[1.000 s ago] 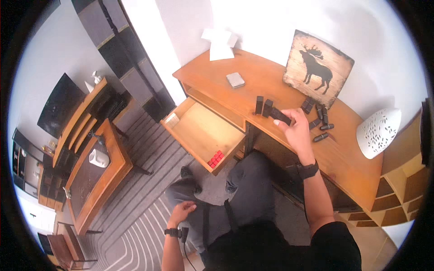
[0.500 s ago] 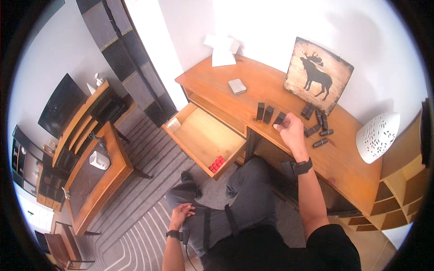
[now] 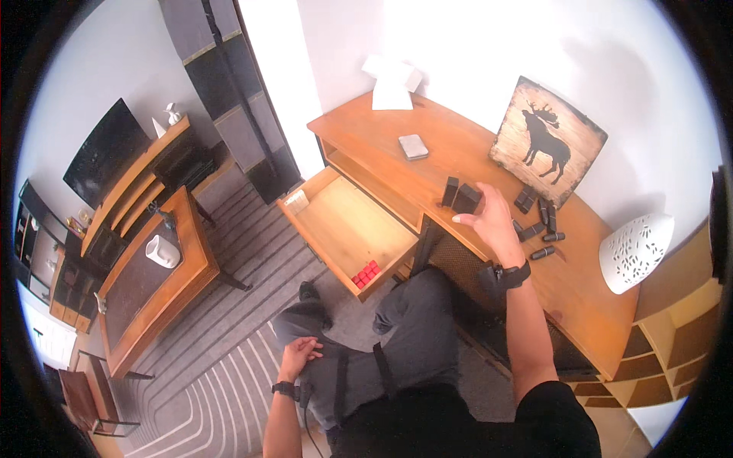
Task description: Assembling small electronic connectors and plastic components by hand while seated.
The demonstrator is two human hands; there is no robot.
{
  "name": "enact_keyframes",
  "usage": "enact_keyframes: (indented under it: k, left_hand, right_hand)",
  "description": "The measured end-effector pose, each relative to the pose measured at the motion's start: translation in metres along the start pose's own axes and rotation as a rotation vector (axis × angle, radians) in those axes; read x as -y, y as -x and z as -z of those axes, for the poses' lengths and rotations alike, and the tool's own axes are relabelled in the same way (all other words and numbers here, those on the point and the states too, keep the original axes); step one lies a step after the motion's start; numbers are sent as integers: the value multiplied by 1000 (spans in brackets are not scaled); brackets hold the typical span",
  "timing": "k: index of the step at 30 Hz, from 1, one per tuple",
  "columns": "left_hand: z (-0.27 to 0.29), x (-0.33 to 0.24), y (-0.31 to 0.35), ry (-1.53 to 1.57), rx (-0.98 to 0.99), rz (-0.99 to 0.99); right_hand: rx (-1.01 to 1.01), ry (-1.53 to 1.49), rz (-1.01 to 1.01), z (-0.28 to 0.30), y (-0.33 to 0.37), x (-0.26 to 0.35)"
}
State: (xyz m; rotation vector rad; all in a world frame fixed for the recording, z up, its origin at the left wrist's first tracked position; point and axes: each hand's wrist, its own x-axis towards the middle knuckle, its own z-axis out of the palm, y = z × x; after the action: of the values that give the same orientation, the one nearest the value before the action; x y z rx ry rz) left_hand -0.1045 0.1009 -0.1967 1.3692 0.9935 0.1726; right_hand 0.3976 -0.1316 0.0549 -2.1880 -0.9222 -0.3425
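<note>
- Right hand (image 3: pixel 489 220) raised over the front edge of the curved orange-brown wooden desk (image 3: pixel 458 145), fingers loosely spread, nothing pinched; fingertips just beside two upright dark rectangular blocks (image 3: pixel 460 197).
- Judged partway along: two blocks stood upright near the front edge; several more small dark blocks (image 3: pixel 538 217) left lying flat toward the back edge, below the wooden moose plaque (image 3: pixel 546 141).
- Pull-out wooden drawer (image 3: pixel 347 229) open at the desk's left end; small red cubes (image 3: pixel 366 273) at its front corner.
- Left hand (image 3: pixel 299 355) rested on the grey-trousered knee, fingers relaxed, empty, well apart from the desk.
</note>
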Motion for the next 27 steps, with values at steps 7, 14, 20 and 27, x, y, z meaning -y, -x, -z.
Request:
enact_keyframes:
  k: [7,14,20,27]
  left_hand:
    - [-2,-5,6,51,6,11]
    - [0,0,4,32,-21,2]
    - [-2,-7,4,-5,-24,4]
    - [-4,-11,7,29,-5,8]
  right_hand:
    - [250,-127,-70,1,-34,0]
    - [301,119,137,13,-45,15]
    - [316,89,394,0,-57,7]
    - [490,-21,316,-1,-66,5]
